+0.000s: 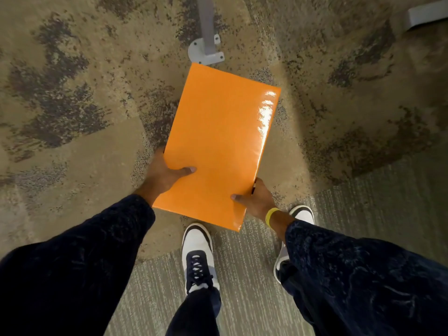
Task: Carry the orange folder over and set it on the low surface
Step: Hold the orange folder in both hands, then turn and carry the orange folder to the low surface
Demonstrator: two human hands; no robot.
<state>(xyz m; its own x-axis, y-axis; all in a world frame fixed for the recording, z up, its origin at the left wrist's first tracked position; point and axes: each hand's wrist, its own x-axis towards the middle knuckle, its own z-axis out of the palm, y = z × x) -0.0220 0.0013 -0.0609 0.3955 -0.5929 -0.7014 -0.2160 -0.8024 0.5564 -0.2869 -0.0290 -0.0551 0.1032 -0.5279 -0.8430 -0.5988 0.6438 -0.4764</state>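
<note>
A glossy orange folder (218,144) is held flat above the carpet, its long side pointing away from me. My left hand (164,175) grips its near left edge, thumb on top. My right hand (254,201), with a yellow wristband, grips the near right corner, thumb on top as well. Fingers of both hands are hidden under the folder. No low surface shows in this view.
Mottled brown carpet (84,105) lies ahead; striped grey-green carpet (254,275) is under my white and dark shoes (197,253). A grey metal leg with a bolted foot plate (206,47) stands just beyond the folder. Another grey metal piece (426,16) is at top right.
</note>
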